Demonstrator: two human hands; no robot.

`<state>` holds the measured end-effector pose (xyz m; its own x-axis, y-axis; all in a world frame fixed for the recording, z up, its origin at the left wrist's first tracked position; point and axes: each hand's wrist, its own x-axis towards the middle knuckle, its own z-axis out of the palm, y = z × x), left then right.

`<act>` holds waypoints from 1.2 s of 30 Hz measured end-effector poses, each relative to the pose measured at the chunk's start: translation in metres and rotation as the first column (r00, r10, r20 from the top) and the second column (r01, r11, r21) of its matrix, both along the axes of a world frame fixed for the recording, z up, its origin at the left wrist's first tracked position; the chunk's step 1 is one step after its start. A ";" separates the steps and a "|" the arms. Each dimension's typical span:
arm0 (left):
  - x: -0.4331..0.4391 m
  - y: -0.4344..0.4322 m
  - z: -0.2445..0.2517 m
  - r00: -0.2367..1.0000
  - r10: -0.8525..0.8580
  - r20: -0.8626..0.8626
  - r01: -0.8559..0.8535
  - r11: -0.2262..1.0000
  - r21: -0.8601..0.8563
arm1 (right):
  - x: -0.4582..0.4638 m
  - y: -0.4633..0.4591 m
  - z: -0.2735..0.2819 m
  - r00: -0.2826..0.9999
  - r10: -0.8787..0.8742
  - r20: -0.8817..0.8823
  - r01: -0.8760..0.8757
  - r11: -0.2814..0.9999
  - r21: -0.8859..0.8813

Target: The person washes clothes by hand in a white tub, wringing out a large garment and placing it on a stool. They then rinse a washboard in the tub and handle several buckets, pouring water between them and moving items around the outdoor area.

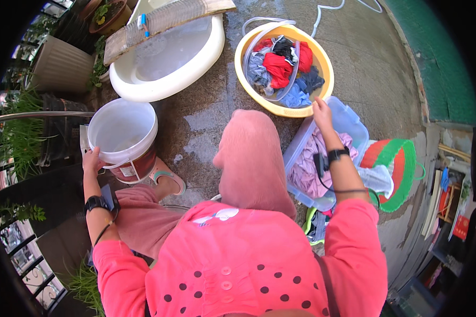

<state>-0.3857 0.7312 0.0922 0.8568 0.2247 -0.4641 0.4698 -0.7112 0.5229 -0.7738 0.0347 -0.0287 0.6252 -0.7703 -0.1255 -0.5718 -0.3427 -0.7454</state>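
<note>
My left hand [92,160] grips the near left side of a white plastic bucket [122,149], just below its rim. The bucket stands upright with its handle hanging down; its inside looks bare apart from a dull bottom. My right hand [322,111] holds the near right rim of a round yellow basin [261,101]. Red, black, grey and blue wet clothes [278,69] lie in the basin, and a clear hose [249,53] loops over them. Beneath my right forearm is a translucent plastic tub [351,119] with crumpled lilac cloth [307,164].
A white bathtub [206,63] stands ahead on the left, bridged by a wooden washboard [178,20] with a blue-and-white brush [143,23] on it. A red-and-green woven basket [400,178] lies at right, a pale cloth [375,179] at its opening. Potted plants line the left; the concrete floor [200,130] is wet.
</note>
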 end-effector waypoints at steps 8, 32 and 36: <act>-0.041 -0.018 0.001 0.992 -0.012 0.129 0.006 0.999 0.050 | 0.141 -0.051 -0.140 0.925 -0.375 -0.057 0.379 0.917 0.124; -0.128 -0.097 0.028 0.944 -0.233 0.235 0.169 0.950 0.264 | 0.193 0.073 0.119 0.405 0.913 0.043 -0.913 0.407 -0.034; -0.133 -0.121 0.036 0.917 -0.312 0.247 0.249 0.934 0.255 | 0.211 0.102 0.142 0.106 0.990 -0.090 -0.992 0.112 0.063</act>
<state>-0.5189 0.6105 0.1278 0.9861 0.0228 -0.1647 0.0916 -0.9012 0.4235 -0.5631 0.1362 0.1130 0.8213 0.5223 -0.2294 0.2249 -0.6660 -0.7113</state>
